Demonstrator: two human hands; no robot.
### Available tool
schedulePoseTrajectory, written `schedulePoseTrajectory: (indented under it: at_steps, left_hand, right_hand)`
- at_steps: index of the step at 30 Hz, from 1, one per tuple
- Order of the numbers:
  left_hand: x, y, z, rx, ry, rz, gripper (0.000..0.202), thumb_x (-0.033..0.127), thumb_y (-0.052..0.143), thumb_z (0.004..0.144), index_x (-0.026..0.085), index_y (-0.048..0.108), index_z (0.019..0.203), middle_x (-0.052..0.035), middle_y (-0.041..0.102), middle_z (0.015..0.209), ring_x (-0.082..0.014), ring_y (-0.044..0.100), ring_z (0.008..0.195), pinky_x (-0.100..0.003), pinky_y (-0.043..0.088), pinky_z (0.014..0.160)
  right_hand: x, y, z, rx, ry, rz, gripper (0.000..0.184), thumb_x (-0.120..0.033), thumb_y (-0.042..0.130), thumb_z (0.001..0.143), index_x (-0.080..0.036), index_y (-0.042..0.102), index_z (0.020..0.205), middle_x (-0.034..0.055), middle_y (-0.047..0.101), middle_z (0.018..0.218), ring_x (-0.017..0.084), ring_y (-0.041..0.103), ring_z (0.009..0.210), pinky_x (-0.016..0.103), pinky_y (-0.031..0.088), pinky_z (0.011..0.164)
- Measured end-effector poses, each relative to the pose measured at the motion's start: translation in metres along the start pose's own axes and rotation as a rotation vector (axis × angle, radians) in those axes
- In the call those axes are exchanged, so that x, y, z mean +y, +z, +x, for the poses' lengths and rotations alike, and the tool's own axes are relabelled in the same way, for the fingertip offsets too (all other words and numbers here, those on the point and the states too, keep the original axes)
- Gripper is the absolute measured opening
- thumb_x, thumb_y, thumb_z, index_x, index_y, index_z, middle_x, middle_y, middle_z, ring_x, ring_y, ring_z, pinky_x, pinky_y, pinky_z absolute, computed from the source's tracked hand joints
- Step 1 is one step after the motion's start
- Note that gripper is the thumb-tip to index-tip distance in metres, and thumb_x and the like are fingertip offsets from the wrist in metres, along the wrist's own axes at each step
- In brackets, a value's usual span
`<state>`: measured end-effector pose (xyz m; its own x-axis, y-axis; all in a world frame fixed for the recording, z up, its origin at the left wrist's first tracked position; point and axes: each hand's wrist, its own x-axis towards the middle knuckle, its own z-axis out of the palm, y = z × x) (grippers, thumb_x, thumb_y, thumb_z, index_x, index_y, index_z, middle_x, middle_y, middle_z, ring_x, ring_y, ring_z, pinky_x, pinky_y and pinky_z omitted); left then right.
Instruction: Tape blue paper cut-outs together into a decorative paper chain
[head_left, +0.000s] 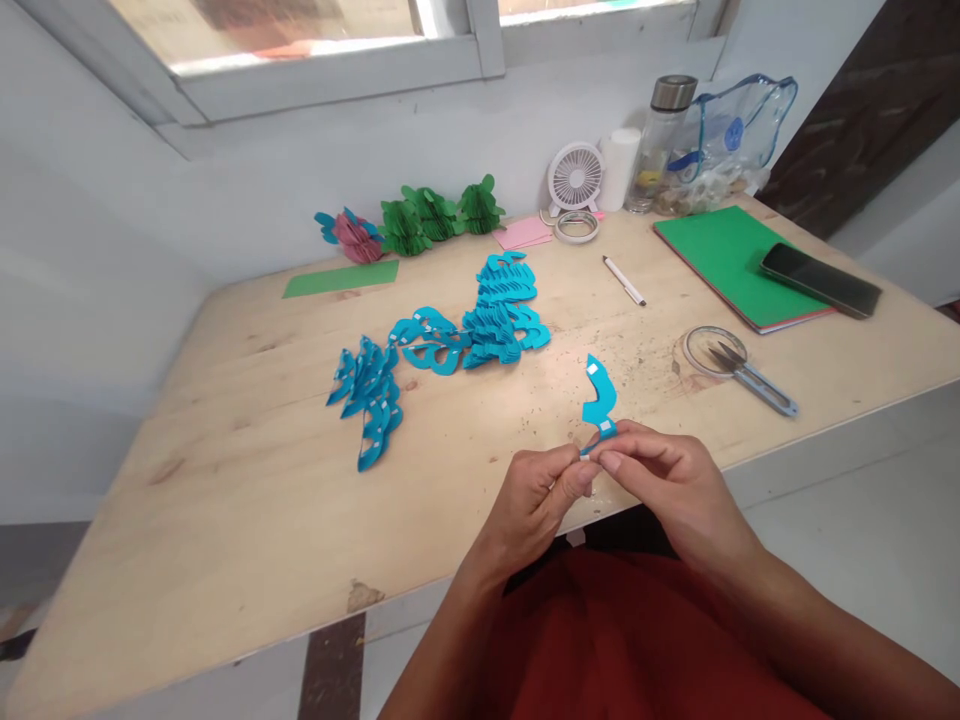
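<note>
A curved blue paper cutout point(599, 396) with small white tape squares stands up between my two hands near the table's front edge. My right hand point(667, 480) pinches its lower end with thumb and forefinger. My left hand point(538, 498) is closed too, its fingertips pressed to the same lower end. Farther back on the wooden table point(225, 480) lie piles of similar blue cutouts point(501, 312) and a fanned stack of blue cutouts point(370, 398) to the left.
Small snips point(750, 375) and a tape roll point(709, 350) lie to the right. A phone point(820, 279) rests on a green folder point(731, 258). A pen point(623, 279), a mini fan point(575, 178), a bottle point(661, 141), green paper ornaments point(435, 216) and a green strip point(341, 279) line the back.
</note>
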<state>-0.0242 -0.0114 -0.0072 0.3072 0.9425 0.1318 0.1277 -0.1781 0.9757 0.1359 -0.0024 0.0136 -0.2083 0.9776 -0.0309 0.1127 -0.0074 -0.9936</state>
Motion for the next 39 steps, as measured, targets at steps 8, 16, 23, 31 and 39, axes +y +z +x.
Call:
schedulePoseTrajectory:
  at_steps: [8, 16, 23, 31, 39]
  left_hand:
    - [-0.006, 0.002, -0.003, 0.05, 0.115, 0.028, 0.039, 0.037, 0.043, 0.095, 0.017, 0.053, 0.063, 0.0052, 0.04, 0.05, -0.0076, 0.038, 0.046, -0.02, 0.03, 0.049]
    - [-0.006, 0.003, -0.003, 0.075, 0.151, 0.056, 0.039, 0.038, 0.043, 0.095, 0.017, 0.053, 0.063, 0.0046, 0.041, 0.05, -0.0083, 0.04, 0.047, -0.021, 0.032, 0.05]
    - [-0.004, 0.004, -0.006, 0.097, 0.179, 0.106, 0.035, 0.03, 0.044, 0.095, 0.017, 0.051, 0.062, 0.0051, 0.037, 0.052, -0.0084, 0.039, 0.049, -0.021, 0.03, 0.051]
    - [-0.005, 0.004, -0.006, 0.115, 0.226, 0.195, 0.037, 0.026, 0.043, 0.095, 0.019, 0.037, 0.058, 0.0057, 0.027, 0.056, -0.0085, 0.03, 0.049, -0.023, 0.025, 0.051]
    - [-0.004, 0.002, -0.007, 0.098, 0.246, 0.257, 0.037, 0.025, 0.041, 0.096, 0.02, 0.036, 0.059, 0.0058, 0.027, 0.056, -0.0088, 0.031, 0.049, -0.023, 0.027, 0.051]
  right_hand:
    - [-0.009, 0.0, -0.001, -0.058, -0.042, 0.002, 0.017, -0.022, 0.062, 0.083, -0.03, 0.076, 0.079, -0.0002, 0.066, 0.085, 0.015, 0.061, 0.084, 0.027, 0.048, 0.077]
    - [-0.01, 0.001, -0.003, -0.066, -0.025, 0.024, 0.018, -0.022, 0.062, 0.083, -0.031, 0.076, 0.078, -0.002, 0.065, 0.082, 0.013, 0.061, 0.081, 0.025, 0.047, 0.076]
    - [-0.011, 0.002, -0.005, -0.046, -0.062, -0.03, 0.018, -0.022, 0.06, 0.084, -0.029, 0.075, 0.078, -0.0004, 0.065, 0.083, 0.014, 0.061, 0.082, 0.026, 0.049, 0.074]
    - [-0.013, 0.003, -0.013, -0.016, -0.091, -0.22, 0.019, -0.022, 0.057, 0.086, -0.028, 0.075, 0.085, 0.0032, 0.063, 0.093, 0.018, 0.06, 0.09, 0.03, 0.054, 0.074]
    - [-0.013, -0.001, -0.013, -0.091, -0.046, -0.188, 0.022, -0.02, 0.054, 0.087, -0.029, 0.074, 0.09, 0.0033, 0.061, 0.097, 0.018, 0.06, 0.094, 0.028, 0.057, 0.071]
